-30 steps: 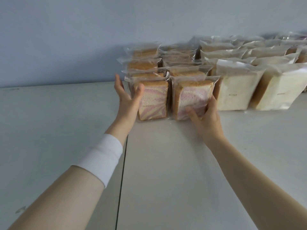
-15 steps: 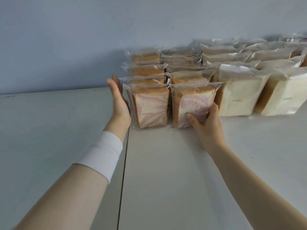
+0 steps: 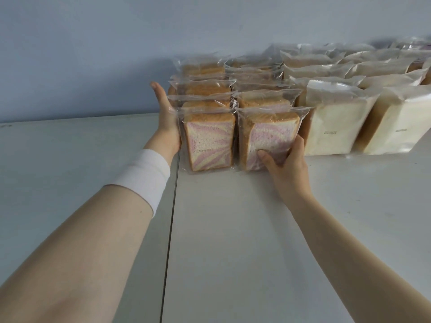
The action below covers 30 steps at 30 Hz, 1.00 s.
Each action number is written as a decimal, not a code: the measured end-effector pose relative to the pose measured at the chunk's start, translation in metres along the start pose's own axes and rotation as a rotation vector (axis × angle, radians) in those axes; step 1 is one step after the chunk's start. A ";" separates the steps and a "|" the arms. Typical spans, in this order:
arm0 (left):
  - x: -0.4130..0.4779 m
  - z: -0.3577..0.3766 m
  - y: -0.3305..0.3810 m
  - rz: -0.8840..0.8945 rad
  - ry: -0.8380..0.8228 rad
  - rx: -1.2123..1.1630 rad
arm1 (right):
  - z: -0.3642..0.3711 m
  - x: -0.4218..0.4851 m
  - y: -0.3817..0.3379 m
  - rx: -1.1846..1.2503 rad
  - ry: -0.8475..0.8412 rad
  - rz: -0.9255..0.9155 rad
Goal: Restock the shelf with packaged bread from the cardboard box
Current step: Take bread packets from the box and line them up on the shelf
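Two rows of pink-swirl bread packs stand on the white shelf (image 3: 233,229). My left hand (image 3: 166,117) lies flat with straight fingers against the left side of the left row, beside its front pack (image 3: 210,143). My right hand (image 3: 283,159) grips the lower right corner of the front pack of the right row (image 3: 268,138), thumb on its face and fingers round its right side. Several more swirl packs (image 3: 203,89) stand behind these two. The cardboard box is not in view.
Rows of plain white bread packs (image 3: 335,122) stand to the right, touching the swirl rows and reaching the right edge of view. A pale blue wall (image 3: 116,54) closes the shelf at the back. A seam (image 3: 172,206) runs through the shelf surface below my left hand.
My left hand has turned from gripping the front left pack to lying flat along the row's side. Both front packs sit slightly nearer to me. My right hand keeps its grip.
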<state>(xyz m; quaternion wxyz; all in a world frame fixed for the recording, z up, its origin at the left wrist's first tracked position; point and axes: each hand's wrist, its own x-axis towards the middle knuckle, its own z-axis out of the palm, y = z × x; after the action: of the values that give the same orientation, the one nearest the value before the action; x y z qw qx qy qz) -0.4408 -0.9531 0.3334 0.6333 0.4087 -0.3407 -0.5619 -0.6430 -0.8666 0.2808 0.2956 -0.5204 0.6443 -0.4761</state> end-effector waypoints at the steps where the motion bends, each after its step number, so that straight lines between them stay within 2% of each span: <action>1: -0.003 -0.001 0.002 0.049 0.043 0.052 | 0.000 0.000 0.000 -0.009 -0.003 -0.005; 3: -0.014 -0.008 0.006 0.230 0.157 0.254 | -0.002 0.000 0.000 -0.004 -0.018 -0.013; 4: -0.023 -0.013 0.008 0.377 0.183 0.446 | -0.003 0.000 0.000 0.001 -0.032 -0.020; 5: -0.034 -0.018 0.009 0.555 0.136 0.699 | -0.005 0.000 0.000 0.005 -0.047 -0.029; 7: -0.054 -0.022 0.009 0.923 -0.063 1.239 | -0.009 -0.002 0.001 0.007 -0.083 -0.048; 8: -0.057 -0.022 0.009 1.043 -0.166 1.450 | -0.010 -0.002 0.002 -0.001 -0.097 -0.057; 11: -0.051 -0.021 0.004 1.151 -0.309 1.791 | -0.011 -0.001 0.006 -0.064 -0.091 -0.068; 18: -0.039 -0.023 -0.006 1.203 -0.227 1.924 | 0.000 0.000 0.002 -0.109 0.013 -0.112; 24: -0.053 -0.017 0.007 1.140 -0.290 1.977 | -0.016 -0.005 -0.011 -0.250 -0.078 -0.124; 30: -0.089 0.073 0.035 1.219 -0.298 1.883 | -0.072 -0.017 -0.014 -0.337 0.007 -0.304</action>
<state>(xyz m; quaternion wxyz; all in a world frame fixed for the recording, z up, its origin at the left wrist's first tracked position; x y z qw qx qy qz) -0.5030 -0.8741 0.3996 0.1949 0.4176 -0.8429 0.2777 -0.6960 -0.8281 0.3182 0.1270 -0.6521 0.6298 -0.4024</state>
